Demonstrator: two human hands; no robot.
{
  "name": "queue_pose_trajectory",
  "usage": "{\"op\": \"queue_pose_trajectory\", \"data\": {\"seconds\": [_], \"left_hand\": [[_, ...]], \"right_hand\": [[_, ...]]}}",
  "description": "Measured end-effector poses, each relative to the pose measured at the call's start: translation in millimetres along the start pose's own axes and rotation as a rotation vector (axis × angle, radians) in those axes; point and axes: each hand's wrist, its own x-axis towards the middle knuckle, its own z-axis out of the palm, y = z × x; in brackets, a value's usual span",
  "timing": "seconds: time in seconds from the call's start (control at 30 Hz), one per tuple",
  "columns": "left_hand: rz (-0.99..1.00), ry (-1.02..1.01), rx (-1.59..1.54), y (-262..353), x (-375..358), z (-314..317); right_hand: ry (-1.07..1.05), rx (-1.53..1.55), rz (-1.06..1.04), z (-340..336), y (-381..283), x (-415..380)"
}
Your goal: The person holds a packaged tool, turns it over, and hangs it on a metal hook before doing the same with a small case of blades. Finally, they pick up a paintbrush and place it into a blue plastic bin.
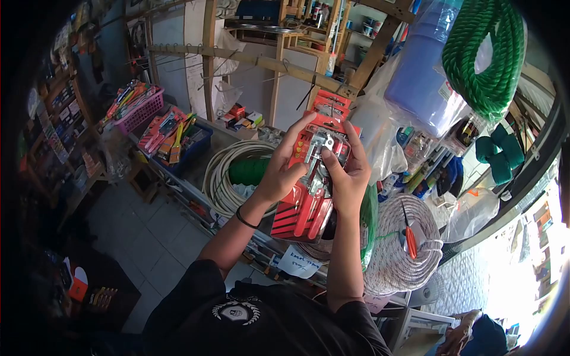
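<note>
Both my hands hold up a red-carded blister pack (301,219) in front of me, with a hand tool of bright metal head and two red handles under clear plastic. I cannot make out the tool's exact kind. My left hand (279,175) grips the left edge, its thumb lying over the plastic. My right hand (351,181) is wrapped round the right edge, thumb pressed near the metal head. More red card (332,101) shows at the top, just behind the pack, close to the wooden rail.
A wooden rail (237,57) with metal hooks runs across ahead. Coiled white cable (219,178) lies left; a rope coil (386,276) with an orange-handled screwdriver (411,242) sits right. Green rope (466,71) hangs upper right. A pink basket (139,115) and blue bin (193,151) hold tools.
</note>
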Motion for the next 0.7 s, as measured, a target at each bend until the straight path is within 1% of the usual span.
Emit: {"op": "queue_pose_trajectory", "data": {"seconds": [0.17,0.27,0.37,0.53,0.6,0.7], "left_hand": [[-0.028,0.029,0.039,-2,-2,2],[0.023,0.021,0.093,-4,-1,1],[-0.018,0.045,0.053,-1,-1,5],[-0.068,0.056,0.04,-6,-7,7],[-0.084,0.061,0.016,-4,-11,10],[-0.045,0.072,0.032,-1,-11,16]], "right_hand": [[0.015,0.051,0.099,3,-10,-6],[0.01,0.054,0.094,2,-8,-3],[0.002,0.042,0.022,-3,8,-3],[-0.011,0.058,0.096,-3,-6,-6],[-0.022,0.053,0.041,-7,4,-5],[-0.024,0.054,0.053,-9,1,-7]]}}
